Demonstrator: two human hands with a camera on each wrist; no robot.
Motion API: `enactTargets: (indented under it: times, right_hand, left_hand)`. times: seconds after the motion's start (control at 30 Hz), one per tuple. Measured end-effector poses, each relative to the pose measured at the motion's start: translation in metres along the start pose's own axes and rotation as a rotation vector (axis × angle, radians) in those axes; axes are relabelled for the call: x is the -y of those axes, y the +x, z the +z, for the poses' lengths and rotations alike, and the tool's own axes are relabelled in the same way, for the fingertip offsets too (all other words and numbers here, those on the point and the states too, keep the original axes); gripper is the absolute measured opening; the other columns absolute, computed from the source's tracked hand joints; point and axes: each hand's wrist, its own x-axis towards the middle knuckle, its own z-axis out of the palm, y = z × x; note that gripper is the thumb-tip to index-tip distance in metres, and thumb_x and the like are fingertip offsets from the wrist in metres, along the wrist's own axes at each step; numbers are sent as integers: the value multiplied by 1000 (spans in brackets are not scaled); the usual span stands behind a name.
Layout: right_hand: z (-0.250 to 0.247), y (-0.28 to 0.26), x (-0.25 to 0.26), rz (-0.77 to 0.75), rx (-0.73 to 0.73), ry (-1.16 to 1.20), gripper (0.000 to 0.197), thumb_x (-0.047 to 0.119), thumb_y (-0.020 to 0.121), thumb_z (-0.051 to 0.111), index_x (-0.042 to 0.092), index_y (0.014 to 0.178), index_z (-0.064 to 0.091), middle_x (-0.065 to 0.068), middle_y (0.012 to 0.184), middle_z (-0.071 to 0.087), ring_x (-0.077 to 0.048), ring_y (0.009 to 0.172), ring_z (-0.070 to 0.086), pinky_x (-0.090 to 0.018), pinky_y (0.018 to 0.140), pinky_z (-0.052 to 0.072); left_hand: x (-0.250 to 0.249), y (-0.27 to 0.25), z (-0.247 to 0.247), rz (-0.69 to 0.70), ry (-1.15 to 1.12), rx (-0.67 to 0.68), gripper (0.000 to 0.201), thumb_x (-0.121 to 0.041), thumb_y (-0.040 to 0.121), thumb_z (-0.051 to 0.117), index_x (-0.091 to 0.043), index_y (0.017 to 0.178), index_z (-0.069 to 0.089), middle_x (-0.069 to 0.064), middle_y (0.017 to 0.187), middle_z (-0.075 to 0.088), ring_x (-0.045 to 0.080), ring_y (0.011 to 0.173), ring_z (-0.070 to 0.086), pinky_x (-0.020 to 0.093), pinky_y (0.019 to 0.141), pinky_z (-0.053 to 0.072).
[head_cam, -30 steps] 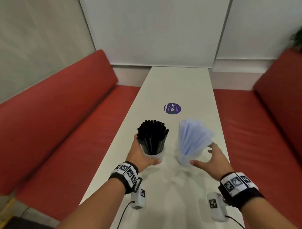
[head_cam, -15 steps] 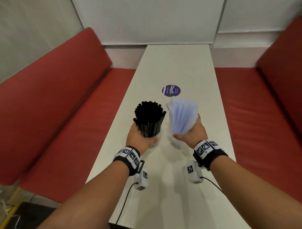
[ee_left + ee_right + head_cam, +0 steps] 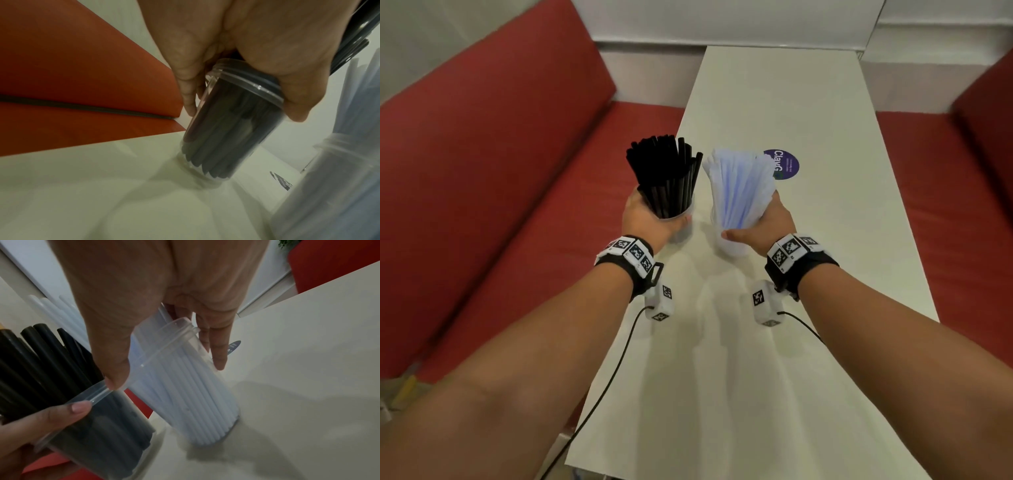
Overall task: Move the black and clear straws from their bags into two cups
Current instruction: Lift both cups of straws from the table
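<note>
Black plastic straws (image 3: 666, 174) and clear ones (image 3: 739, 186) now sit in cups; right hand (image 3: 767, 228), spread a second ago, now wraps its cup at 3 o'clock; left hand (image 3: 645, 222) grip stays wrapped round its cup. Task looks done.

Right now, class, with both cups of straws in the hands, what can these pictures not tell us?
- Sticker wording: head view, partly behind the clear straws; small print too tiny.
- Left hand fingers: head view, hidden behind the black straws' cup.
- Black straws count: left wrist view, blurred.
- Bags: outside every view.
</note>
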Motion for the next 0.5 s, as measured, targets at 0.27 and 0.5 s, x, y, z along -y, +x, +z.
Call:
enactTargets:
  times: [0.27, 0.5]
  right_hand:
    - [19, 36, 11, 28, -42, -16, 110, 34, 65, 96, 14, 152, 32, -5, 152, 50, -28, 141, 48, -38, 114, 41]
    - [27, 58, 16, 59, -10, -33, 116, 38, 66, 95, 15, 156, 25, -5, 156, 46, -28, 143, 46, -43, 117, 40]
  left_hand:
    - [25, 46, 19, -14, 3, 21, 80, -50, 47, 92, -24, 118, 63, -9, 110, 73, 8, 100, 70, 33, 92, 58]
    - [33, 57, 17, 13, 31, 4, 84, -51, 46, 91, -27, 120, 59, -11, 114, 69, 10, 105, 68, 38, 94, 57]
